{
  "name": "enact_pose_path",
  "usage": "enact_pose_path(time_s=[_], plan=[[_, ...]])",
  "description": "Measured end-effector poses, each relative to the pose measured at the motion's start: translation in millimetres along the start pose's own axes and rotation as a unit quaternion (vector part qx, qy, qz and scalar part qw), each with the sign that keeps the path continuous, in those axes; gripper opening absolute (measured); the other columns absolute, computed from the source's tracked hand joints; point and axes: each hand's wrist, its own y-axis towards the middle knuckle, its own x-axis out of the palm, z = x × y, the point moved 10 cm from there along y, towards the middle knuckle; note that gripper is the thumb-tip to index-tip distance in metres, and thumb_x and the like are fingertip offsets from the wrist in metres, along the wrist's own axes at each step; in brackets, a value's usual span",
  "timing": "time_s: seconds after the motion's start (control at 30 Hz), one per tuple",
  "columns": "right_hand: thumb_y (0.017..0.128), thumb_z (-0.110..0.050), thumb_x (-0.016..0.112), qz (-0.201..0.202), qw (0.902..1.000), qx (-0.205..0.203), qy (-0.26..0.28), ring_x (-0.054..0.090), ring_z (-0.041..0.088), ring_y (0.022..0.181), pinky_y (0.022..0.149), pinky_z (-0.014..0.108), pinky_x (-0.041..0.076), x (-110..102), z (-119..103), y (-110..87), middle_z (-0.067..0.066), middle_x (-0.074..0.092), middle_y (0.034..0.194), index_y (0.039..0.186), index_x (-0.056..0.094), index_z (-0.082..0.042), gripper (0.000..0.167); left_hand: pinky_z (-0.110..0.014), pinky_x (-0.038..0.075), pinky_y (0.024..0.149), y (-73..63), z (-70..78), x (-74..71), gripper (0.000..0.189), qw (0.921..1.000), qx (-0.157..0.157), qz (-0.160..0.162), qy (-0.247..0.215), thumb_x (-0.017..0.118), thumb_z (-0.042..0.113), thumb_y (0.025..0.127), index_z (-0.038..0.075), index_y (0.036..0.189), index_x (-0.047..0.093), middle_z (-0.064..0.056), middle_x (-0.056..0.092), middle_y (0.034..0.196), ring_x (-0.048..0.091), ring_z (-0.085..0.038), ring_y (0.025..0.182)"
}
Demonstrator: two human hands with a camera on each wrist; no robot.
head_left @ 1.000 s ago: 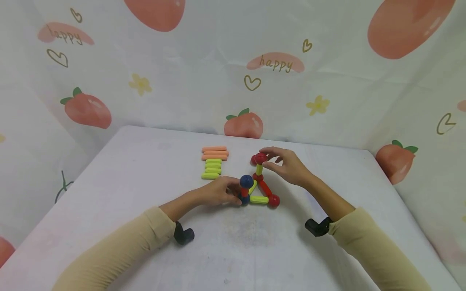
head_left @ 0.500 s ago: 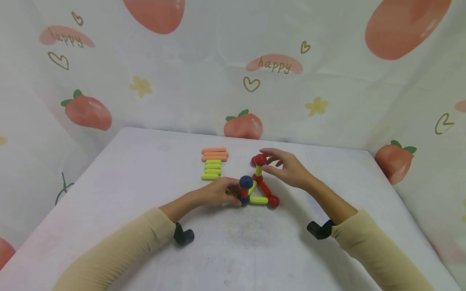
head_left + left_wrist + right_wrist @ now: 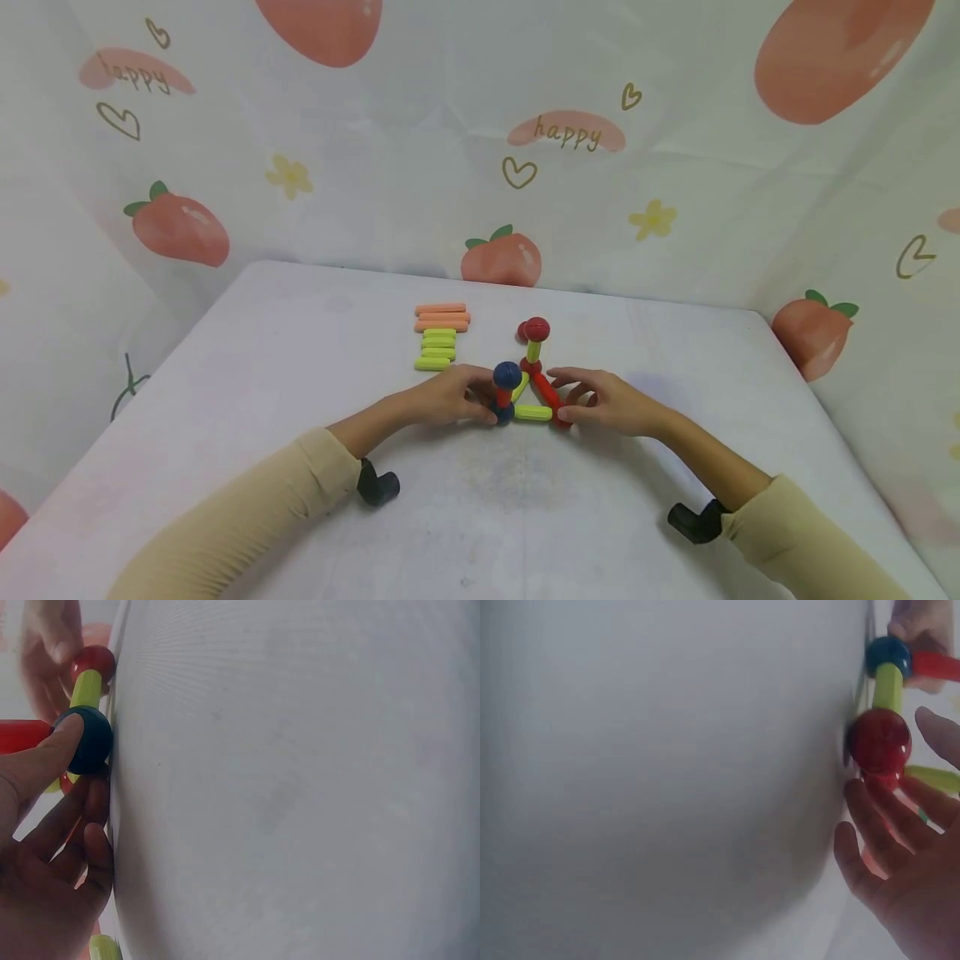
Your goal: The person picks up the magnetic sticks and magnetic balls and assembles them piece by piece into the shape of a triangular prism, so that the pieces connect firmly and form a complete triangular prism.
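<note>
Magnetic-looking balls and rods form a triangle on the table. My left hand (image 3: 447, 394) pinches the lower blue ball (image 3: 94, 742) at the triangle's left corner, thumb on its near side. From that ball a red rod (image 3: 504, 398) rises to an upper blue ball (image 3: 507, 375). A yellow-green rod (image 3: 534, 412) runs right to a red ball (image 3: 881, 742). Around this red ball my right hand (image 3: 618, 402) is spread, fingertips right at it and thumb apart. At the far corner, an upright yellow-green rod (image 3: 534, 352) carries another red ball (image 3: 537, 329).
Several orange rods (image 3: 442, 317) lie in a row left of the triangle, farther back. Several yellow-green rods (image 3: 438, 353) are lined up in front of them. A loose-looking red ball (image 3: 522, 332) shows behind the upright rod. A patterned cloth (image 3: 405, 167) hangs behind the table.
My right hand has left the top red ball at the far corner and come down toward me to the near right red ball. The left hand has stayed at the blue ball.
</note>
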Motion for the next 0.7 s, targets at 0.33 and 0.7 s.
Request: enact_pose_path(time_s=[0.33,0.7], plan=[[0.093,-0.019,0.071,0.002,0.9994,-0.035,-0.003,0.061,0.028,0.109,0.084,0.03,0.055,8,-3,-7.0,0.015,0.061,0.132,0.142,0.052,-0.001,0.055,-0.027,0.052,0.09,-2.4,-0.8,-5.1,0.043,0.9996,-0.016,-0.003,0.022,0.075,0.008,0.088,0.008,0.128,0.061,-0.001,0.069,0.112,0.063,-0.014,0.101],[0.093,-0.019,0.071,-0.002,0.9996,-0.028,-0.004,0.061,0.028,0.11,0.086,0.029,0.055,7,0,-6.7,0.017,0.059,0.135,0.142,0.052,-0.001,0.056,-0.042,0.053,0.09,-21.6,-11.8,-111.5,0.032,0.9662,-0.023,0.248,0.065,0.067,0.003,0.093,0.0,0.124,0.063,-0.013,0.071,0.111,0.066,-0.025,0.103]])
